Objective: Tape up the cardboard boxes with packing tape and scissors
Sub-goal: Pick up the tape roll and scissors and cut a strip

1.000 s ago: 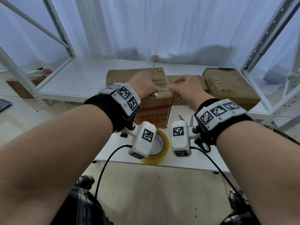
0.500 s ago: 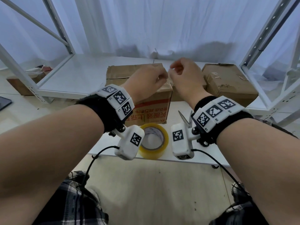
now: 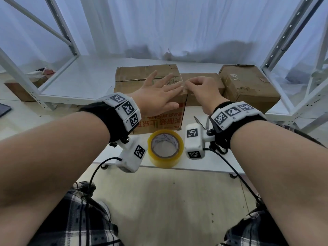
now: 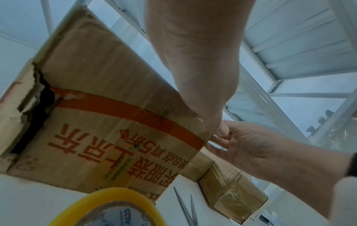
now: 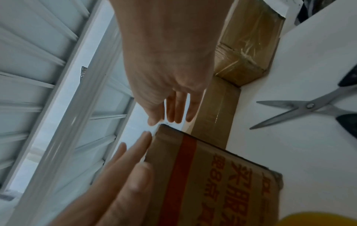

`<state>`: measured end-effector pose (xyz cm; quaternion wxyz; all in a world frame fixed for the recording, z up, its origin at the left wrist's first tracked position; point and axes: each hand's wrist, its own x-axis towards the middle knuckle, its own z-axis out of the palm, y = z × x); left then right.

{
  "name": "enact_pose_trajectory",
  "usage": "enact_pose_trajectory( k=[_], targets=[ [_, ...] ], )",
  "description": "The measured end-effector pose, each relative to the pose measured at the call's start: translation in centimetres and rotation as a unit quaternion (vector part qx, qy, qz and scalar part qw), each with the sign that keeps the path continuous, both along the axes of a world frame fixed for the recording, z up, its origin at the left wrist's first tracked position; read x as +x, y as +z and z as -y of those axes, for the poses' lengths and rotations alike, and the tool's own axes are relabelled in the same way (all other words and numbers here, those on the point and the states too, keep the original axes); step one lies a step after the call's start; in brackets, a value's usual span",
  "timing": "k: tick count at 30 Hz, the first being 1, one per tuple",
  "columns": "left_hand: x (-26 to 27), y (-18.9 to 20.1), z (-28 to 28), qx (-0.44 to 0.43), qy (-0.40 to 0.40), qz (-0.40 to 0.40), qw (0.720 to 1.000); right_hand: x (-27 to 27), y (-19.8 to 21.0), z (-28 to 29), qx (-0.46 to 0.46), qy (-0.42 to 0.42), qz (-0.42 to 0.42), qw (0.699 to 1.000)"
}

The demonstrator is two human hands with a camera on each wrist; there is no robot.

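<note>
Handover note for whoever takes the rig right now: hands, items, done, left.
Left hand: open, fingers spread flat on top of the printed box.
Right hand: fingertips pinching at that box's top right corner, apparently a clear tape end.
Tape roll and scissors: lying on the table in front of the box, unheld.
Done: far-right box shows clear tape.
Left: smooth this strip, check the remaining seams.

White curtain point(image 3: 159, 23) hangs behind a white metal rack point(image 3: 58, 29).
</note>
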<state>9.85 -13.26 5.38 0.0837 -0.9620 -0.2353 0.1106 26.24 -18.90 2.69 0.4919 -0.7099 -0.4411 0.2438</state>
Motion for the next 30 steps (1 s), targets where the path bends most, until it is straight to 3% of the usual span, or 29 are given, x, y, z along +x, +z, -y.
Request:
enact_pose_trajectory(
  k=[11, 17, 18, 20, 22, 23, 26, 28, 30],
  targets=[
    [0.0, -0.1, -0.3, -0.035, -0.005, 0.026, 0.999, 0.3, -0.3, -1.2, 0.007, 0.009, -0.053, 0.999],
    [-0.2, -0.4, -0.5, -0.058, 0.019, 0.041, 0.997, 0.4, -1.1, -2.8, -0.068, -0.037, -0.185, 0.980],
    [-0.3, -0.5, -0.5, -0.067, 0.022, 0.048, 0.996, 0.4, -1.2, -2.7, -0.084, -0.049, -0.156, 0.983],
    [-0.5, -0.6, -0.5, -0.084, 0.030, 0.063, 0.994, 0.4, -0.7, -2.0, -0.079, -0.092, -0.020, 0.992],
    [-0.5, -0.8, -0.6, -0.083, 0.037, 0.065, 0.994, -0.1, 0.5, -1.2, 0.007, -0.105, 0.124, 0.987],
    [-0.5, -0.9, -0.6, -0.078, 0.039, 0.064, 0.994, -0.7, 1.2, -0.8, 0.041, -0.065, 0.169, 0.983],
    [-0.4, -1.0, -0.7, -0.069, 0.046, 0.063, 0.995, -2.3, 1.1, -0.4, -0.012, 0.118, 0.229, 0.966],
    [-0.4, -1.0, -0.6, -0.068, 0.057, 0.057, 0.994, -2.6, 0.2, -0.1, -0.119, 0.154, 0.225, 0.955],
    [-0.7, -1.0, -0.5, -0.073, 0.067, 0.053, 0.994, -2.9, -0.1, 0.6, -0.156, 0.152, 0.178, 0.960]
  ],
)
